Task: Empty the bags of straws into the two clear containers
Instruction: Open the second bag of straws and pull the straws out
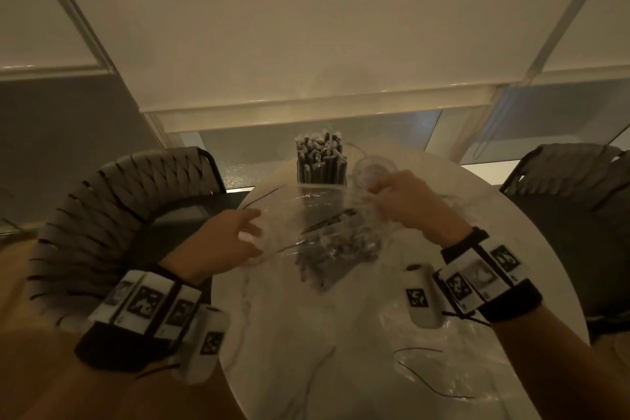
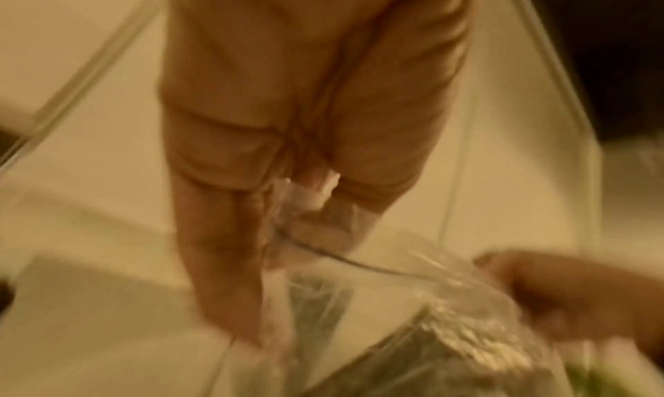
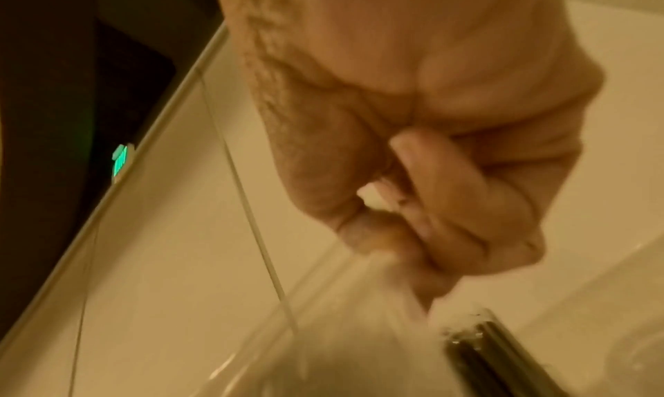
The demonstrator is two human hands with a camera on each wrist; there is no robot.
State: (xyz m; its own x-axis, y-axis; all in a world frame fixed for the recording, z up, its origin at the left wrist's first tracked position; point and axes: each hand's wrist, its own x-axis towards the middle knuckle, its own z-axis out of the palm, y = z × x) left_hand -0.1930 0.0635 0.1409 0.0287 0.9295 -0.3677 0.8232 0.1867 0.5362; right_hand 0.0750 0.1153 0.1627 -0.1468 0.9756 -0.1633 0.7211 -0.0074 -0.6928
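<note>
Overhead, pale drawn blinds point(image 1: 306, 27) and two woven chairs point(image 1: 112, 215) flanking a round marble desk point(image 1: 306, 334), bare toward the near rim. Centrally, a clear bag of dark straws point(image 1: 327, 242) stretched above the desk, left hand point(image 1: 231, 239) and right hand point(image 1: 409, 204) each in a pinching grip on its edge. Behind, near the far rim, one clear container point(image 1: 322, 164) packed with upright straws, another clear container point(image 1: 373, 172) just beside the right hand.
</note>
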